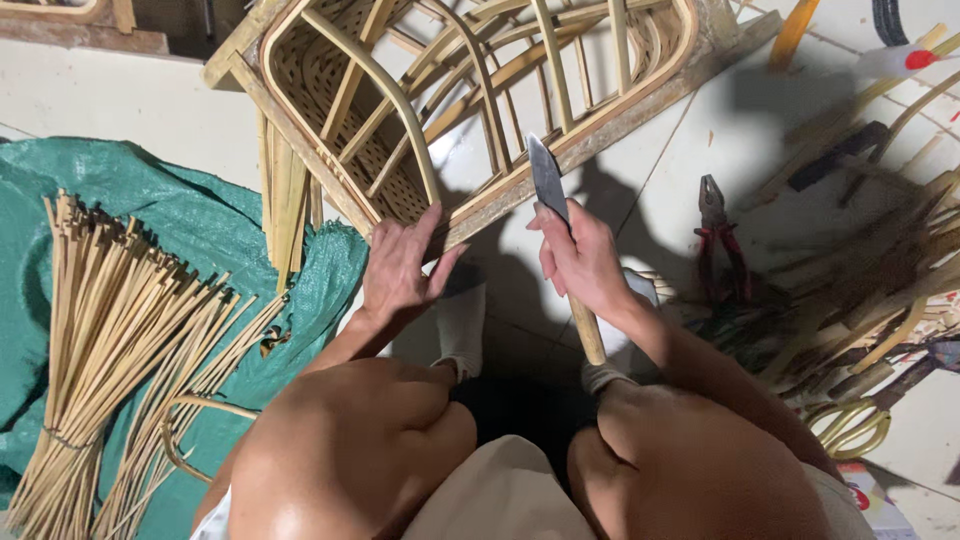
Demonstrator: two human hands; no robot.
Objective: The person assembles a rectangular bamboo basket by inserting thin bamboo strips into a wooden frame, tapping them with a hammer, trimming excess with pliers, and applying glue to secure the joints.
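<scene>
fingers (548,262) of the right hand (580,262) are seen curled tight around the wooden handle (588,335) of a knife (547,180), whose grey blade is pointed away from the body and is laid against the lower wooden edge of a rattan frame (470,100). the handle's end is seen sticking out below the wrist, above the right knee. the left hand (400,265) is held loosely spread, its fingers (385,245) slightly apart and laid flat on the same edge of the frame, with the thumb stretched out toward the right hand; nothing is clasped by it. the frame, built of bent cane ribs over a woven panel, is set tilted on the pale tiled floor (120,100) just ahead of the knees. a green tarp (200,220) is spread on the floor at the left, and a bundle of thin split cane strips (110,330) is laid on it, tied near its lower end. a few more strips (285,195) are leaned beside the frame's left corner. red-handled pliers (718,235) are seen on the floor to the right of the knife hand, well apart from it, beside a heap of cane offcuts (890,290). yellow-handled scissors (850,425) are laid near the right thigh.
</scene>
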